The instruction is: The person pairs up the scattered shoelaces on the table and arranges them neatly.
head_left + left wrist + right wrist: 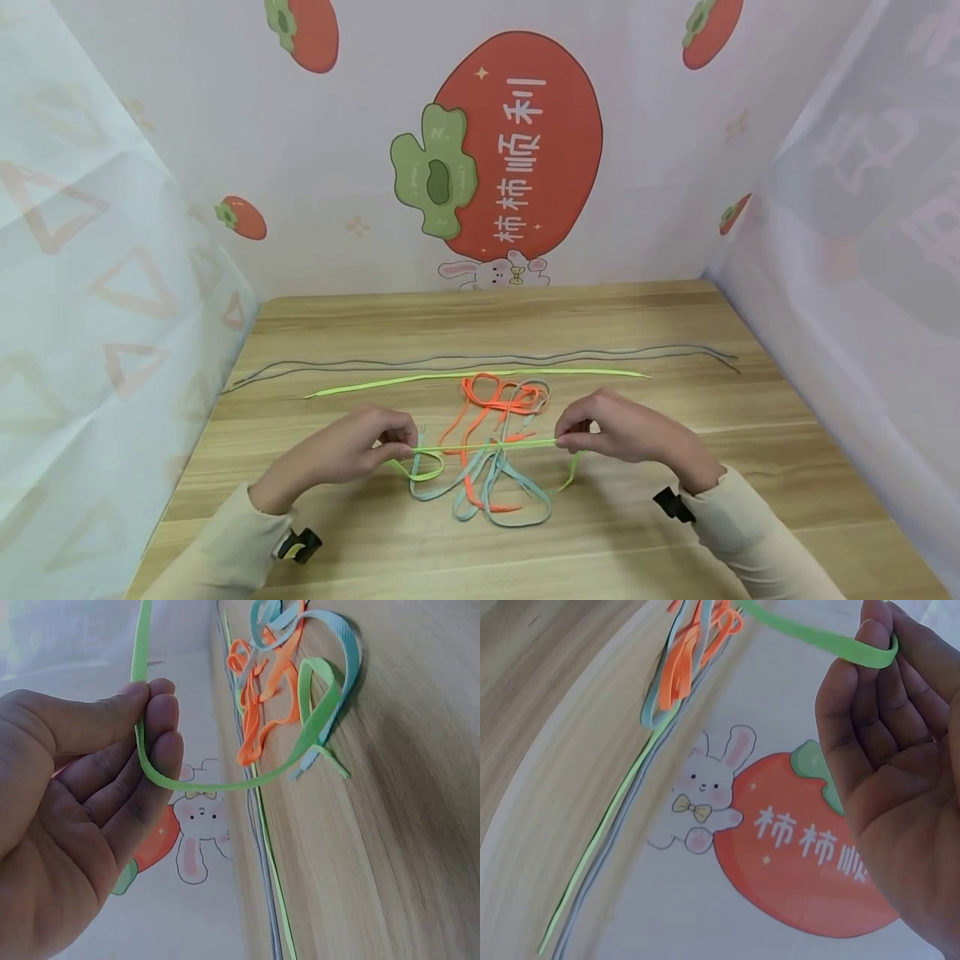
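Observation:
A flat neon-green shoelace (487,447) is stretched between the two hands, above the pile of laces. My left hand (375,442) pinches it between thumb and fingertips; in the left wrist view the lace (217,786) hangs below that hand (82,772) and curls back over the table. The right hand (611,425) pinches the other end part, with a short tail dangling below. In the right wrist view the lace (802,632) bends around the fingertips of that hand (892,720). Beneath it lie tangled orange laces (474,433) and light-blue laces (517,523).
Farther back, a second neon-green lace (450,375) lies straight across the wooden table (360,321). Behind it run grey laces (390,362), laid out lengthwise. A white printed sheet (337,167) stands up at the back, with similar sheets on both sides.

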Demonstrator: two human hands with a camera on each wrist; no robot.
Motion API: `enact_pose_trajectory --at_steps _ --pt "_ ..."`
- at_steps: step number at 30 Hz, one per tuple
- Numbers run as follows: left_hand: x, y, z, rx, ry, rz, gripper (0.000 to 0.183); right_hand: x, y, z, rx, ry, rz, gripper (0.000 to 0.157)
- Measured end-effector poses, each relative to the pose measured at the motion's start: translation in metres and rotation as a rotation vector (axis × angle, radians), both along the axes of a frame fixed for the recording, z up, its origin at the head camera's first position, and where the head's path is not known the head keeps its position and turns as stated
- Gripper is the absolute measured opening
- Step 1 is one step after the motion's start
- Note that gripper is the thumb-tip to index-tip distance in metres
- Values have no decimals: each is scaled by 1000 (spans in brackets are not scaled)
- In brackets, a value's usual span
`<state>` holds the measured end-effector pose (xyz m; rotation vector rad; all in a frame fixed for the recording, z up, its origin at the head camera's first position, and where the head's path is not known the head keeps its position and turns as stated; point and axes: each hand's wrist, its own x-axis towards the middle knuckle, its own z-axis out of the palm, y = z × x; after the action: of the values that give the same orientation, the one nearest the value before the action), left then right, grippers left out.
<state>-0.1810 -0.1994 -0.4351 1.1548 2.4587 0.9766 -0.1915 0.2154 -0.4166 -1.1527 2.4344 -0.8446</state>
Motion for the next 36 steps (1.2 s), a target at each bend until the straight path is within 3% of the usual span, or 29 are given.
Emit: enact_pose_trajectory --at_steps 7,18,28,36 --pt "2 -14 -2 13 25 39 11 -1 15 0 6 -10 -37 11" --pt "3 -33 -2 -5 -25 113 16 0 43 1 -2 44 -107 11" --pt "3 -44 1 -1 26 136 19 2 65 6 4 49 -188 9" --pt "4 -49 2 10 26 141 17 3 81 6 -45 88 -198 9"
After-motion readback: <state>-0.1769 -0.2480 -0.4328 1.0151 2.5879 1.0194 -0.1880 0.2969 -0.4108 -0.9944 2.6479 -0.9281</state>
